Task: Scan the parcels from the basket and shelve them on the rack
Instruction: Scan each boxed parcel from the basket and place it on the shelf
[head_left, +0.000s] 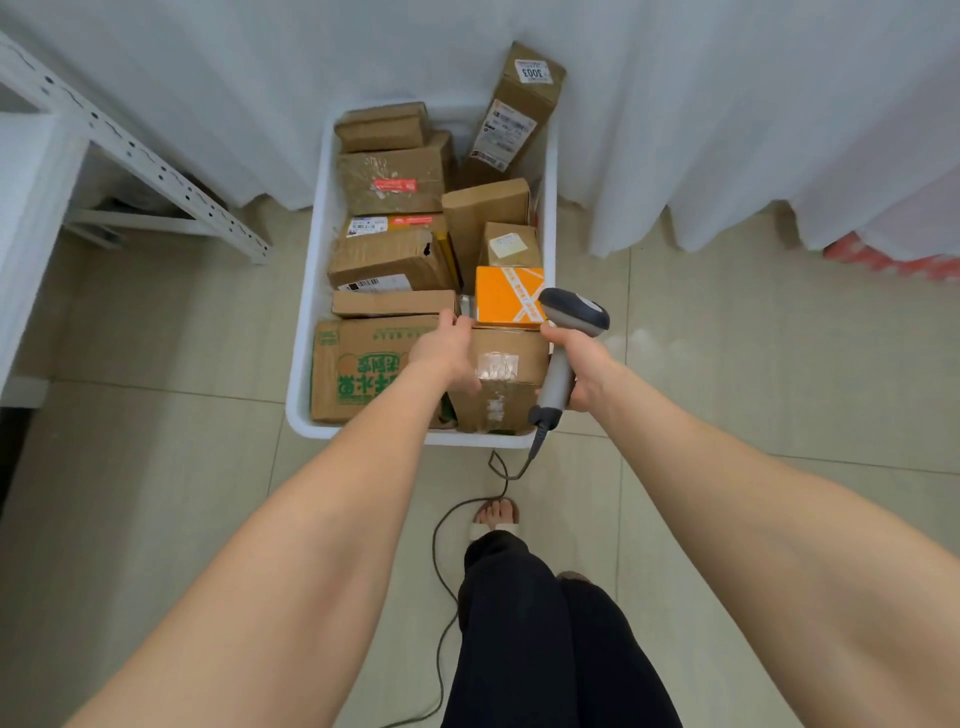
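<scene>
- A taped cardboard parcel (501, 376), at the white basket's (306, 291) near right corner, is gripped by the left hand (447, 353).
- The barcode scanner (563, 353) is clasped by the right hand (584, 371).
- The parcel is judged stiff and light; opposite edges are best held, since tape may be slippery.

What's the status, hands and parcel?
Left hand on taped brown parcel, in white basket. Right hand grips scanner. Nothing blocking.

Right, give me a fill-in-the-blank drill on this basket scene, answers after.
1. The right hand holds a barcode ____.
2. The left hand rests on a brown ____ in the basket.
3. The brightest parcel is coloured ____.
4. The tall box carries the number ____.

Answers: scanner; box; orange; 3003
</scene>
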